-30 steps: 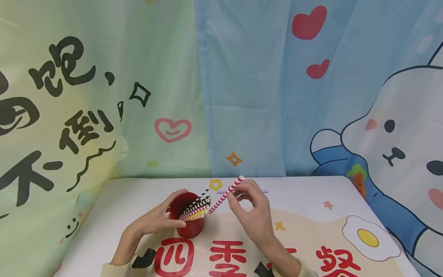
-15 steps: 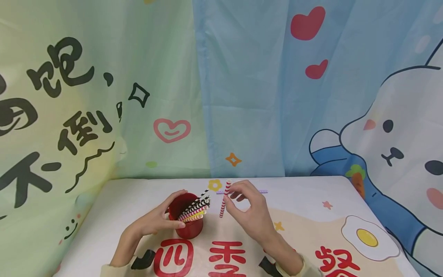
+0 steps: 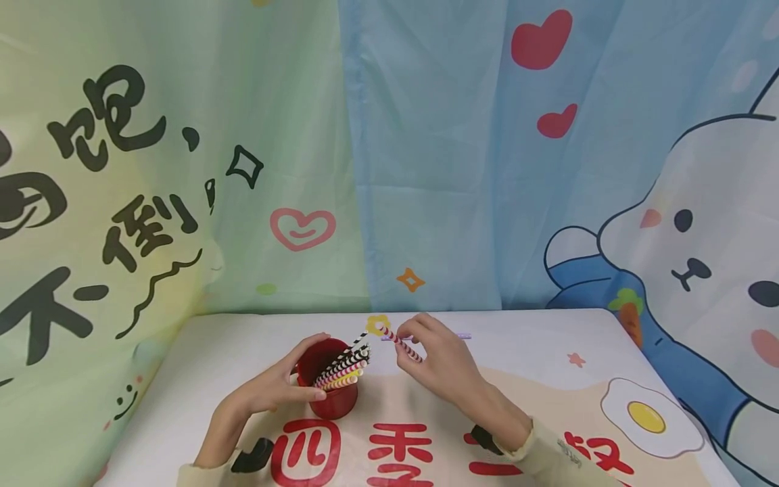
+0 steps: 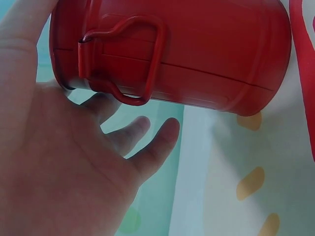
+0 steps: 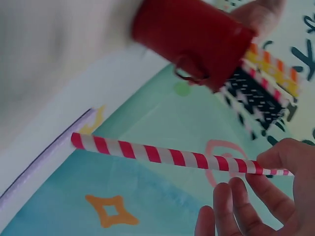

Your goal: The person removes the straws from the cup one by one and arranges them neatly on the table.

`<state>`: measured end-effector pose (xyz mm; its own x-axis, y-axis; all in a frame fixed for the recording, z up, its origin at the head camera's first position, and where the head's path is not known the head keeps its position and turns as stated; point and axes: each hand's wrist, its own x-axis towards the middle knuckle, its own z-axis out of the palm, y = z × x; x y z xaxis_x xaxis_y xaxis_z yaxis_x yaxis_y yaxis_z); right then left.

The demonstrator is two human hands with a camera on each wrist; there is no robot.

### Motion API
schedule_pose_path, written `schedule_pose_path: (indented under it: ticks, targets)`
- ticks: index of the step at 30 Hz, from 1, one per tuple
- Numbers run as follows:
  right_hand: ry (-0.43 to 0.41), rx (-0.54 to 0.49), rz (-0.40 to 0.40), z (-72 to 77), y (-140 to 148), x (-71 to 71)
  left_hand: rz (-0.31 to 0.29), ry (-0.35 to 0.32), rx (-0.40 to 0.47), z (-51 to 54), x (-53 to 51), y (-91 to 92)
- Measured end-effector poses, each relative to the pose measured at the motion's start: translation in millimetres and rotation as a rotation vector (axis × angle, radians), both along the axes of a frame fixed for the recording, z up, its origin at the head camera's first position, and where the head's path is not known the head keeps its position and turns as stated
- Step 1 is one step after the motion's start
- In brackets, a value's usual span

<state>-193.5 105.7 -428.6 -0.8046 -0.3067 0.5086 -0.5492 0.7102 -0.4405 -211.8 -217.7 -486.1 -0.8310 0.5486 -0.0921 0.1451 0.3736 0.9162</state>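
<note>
A red bucket (image 3: 335,407) with a small side loop, seen close up in the left wrist view, has its mouth toward my left hand (image 3: 270,389). That hand grips the rim, thumb at the front and fingers round the far side. Inside lean several striped paper straws (image 3: 342,368), black-and-white, pink-and-white and yellow-and-white. To the right, my right hand (image 3: 447,372) pinches a red-and-white striped straw (image 5: 162,156) between thumb and index finger near one end. This straw is in the air, apart from the bucket. The right wrist view shows the other fingers loosely bent.
Behind the right hand a purple straw (image 3: 464,336) lies on the white part of the tabletop (image 3: 517,338), partly hidden by that hand. A printed cloth (image 3: 432,169) hangs at the table's back edge. Red characters and a fried egg are printed on the table cover.
In my right hand the red-and-white straw has swung from leaning right, through nearly upright, to leaning left. My right wrist has turned with it. The left hand and the bucket stay put.
</note>
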Motion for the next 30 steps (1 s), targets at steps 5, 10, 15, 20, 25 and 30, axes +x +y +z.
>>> schedule_pose_path:
  ticks: [5, 10, 15, 20, 25, 30]
  targets:
    - [0.022, 0.144, -0.008, -5.6, 4.9, -16.3, 0.002, 0.002, -0.005, 0.3, -1.3, 1.2]
    - [0.027, 0.258, -0.026, -13.2, 8.7, -27.6, 0.007, -0.006, 0.001, 1.0, -1.1, 1.8]
    - [0.11, 0.406, -0.037, -23.3, 8.6, -33.9, -0.002, -0.01, 0.008, 0.7, -0.2, 1.1]
    - [0.17, 0.496, -0.043, -32.0, 6.4, -37.7, -0.004, -0.005, 0.006, 0.3, -0.7, 0.9]
    - [0.166, 0.604, -0.061, -39.9, 3.6, -41.7, 0.001, -0.001, 0.002, -0.1, -0.1, 0.8]
    - [0.108, 0.651, -0.067, -48.7, 0.9, -47.3, 0.009, -0.006, 0.009, -0.6, 0.4, 0.8]
